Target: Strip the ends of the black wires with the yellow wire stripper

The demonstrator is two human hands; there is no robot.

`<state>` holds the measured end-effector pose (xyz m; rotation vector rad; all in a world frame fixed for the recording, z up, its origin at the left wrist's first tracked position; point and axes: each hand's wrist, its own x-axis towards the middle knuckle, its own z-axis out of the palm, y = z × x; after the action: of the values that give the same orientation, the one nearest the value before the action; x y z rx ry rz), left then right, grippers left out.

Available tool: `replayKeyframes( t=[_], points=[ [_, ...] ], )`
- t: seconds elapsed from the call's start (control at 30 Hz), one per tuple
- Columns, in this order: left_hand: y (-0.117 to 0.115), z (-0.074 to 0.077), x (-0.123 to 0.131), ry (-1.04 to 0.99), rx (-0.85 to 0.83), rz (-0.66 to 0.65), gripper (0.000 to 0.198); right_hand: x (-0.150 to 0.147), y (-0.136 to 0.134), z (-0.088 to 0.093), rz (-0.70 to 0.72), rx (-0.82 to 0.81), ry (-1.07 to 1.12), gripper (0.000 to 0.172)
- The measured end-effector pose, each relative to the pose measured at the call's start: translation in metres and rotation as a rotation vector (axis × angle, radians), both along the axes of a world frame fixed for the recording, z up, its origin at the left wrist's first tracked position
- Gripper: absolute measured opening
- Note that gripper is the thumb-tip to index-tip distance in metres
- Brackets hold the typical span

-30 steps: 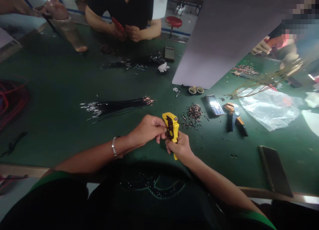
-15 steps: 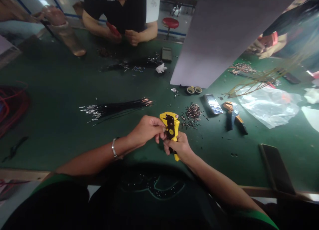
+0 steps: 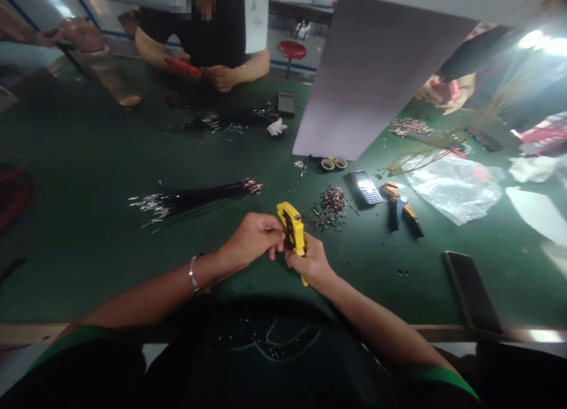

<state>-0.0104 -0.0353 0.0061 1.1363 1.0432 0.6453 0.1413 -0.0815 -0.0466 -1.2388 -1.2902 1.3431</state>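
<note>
A yellow and black wire stripper stands upright in my right hand, whose fingers are wrapped round its handles. My left hand is closed in a pinch at the left side of the tool's head. What those fingertips hold, if anything, is too small to make out. Left of the tool lies a bundle of black wires, with silvery tips at its left end and coppery tips at its right. A pile of small dark and coppery cut pieces is just right of the wire stripper.
To the right are a keypad phone, an orange and black hand tool, a clear plastic bag and a dark smartphone. A grey panel rises beyond two tape rolls. Co-workers' hands work across the table.
The wire stripper has turned, so its flat side now faces more to the left. My left hand stays pinched beside it. The view has shifted slightly right.
</note>
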Motion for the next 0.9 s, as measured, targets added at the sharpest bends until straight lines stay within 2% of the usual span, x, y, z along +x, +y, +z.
replayKeyframes(
  t=[0.3,0.53,0.9],
  points=[
    [0.0014,0.0087,0.0008,0.050,-0.001,-0.029,0.011,0.0018,0.0009,0.0009,0.021,0.047,-0.132,0.012],
    [-0.0001,0.0083,0.0025,0.065,-0.003,-0.024,0.006,0.0022,0.0015,-0.0005,0.037,0.052,-0.145,0.012],
    [0.0001,0.0101,0.0049,0.068,0.002,-0.013,0.010,0.0037,0.0017,0.0038,0.033,0.106,-0.224,0.008]
  ],
)
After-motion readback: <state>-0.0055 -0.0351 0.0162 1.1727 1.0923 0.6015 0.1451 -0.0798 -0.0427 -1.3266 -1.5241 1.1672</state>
